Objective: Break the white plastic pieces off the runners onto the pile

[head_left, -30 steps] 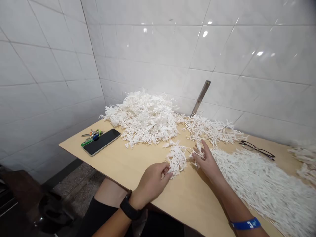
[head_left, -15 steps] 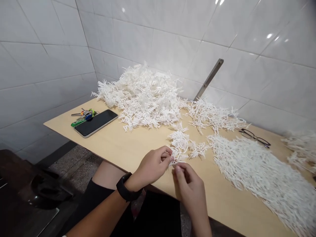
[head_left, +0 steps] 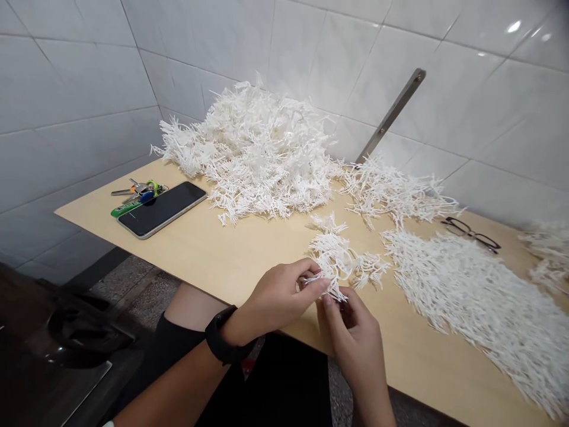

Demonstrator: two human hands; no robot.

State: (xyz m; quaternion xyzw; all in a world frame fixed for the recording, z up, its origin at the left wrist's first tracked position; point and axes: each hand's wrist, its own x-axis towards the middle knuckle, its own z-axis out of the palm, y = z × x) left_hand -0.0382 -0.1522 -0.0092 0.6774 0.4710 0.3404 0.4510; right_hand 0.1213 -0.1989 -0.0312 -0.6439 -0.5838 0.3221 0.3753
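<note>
My left hand (head_left: 287,290), a dark band on its wrist, is closed with thumb and fingers pinching a small tuft of thin white strands (head_left: 334,292). My right hand (head_left: 355,332) is closed just to the right, its thumb and fingertips at the lower end of the same tuft. The fingers partly hide the tuft. Right behind the hands lies a small loose heap of white strands (head_left: 333,252), with smaller clumps beside it. A large tangled pile of white strands (head_left: 267,151) rises farther back on the wooden tabletop (head_left: 231,267).
A wide layer of short white pieces (head_left: 480,302) covers the right side. Glasses (head_left: 471,233) lie behind it. At the left are a phone (head_left: 162,209) and keys (head_left: 140,190). A metal bar (head_left: 391,115) leans by the tiled wall (head_left: 311,47). The table's front edge runs under my wrists.
The camera view has shifted slightly. Both hands have stayed close together at the front edge, and the white tuft between the fingertips now shows more plainly.
</note>
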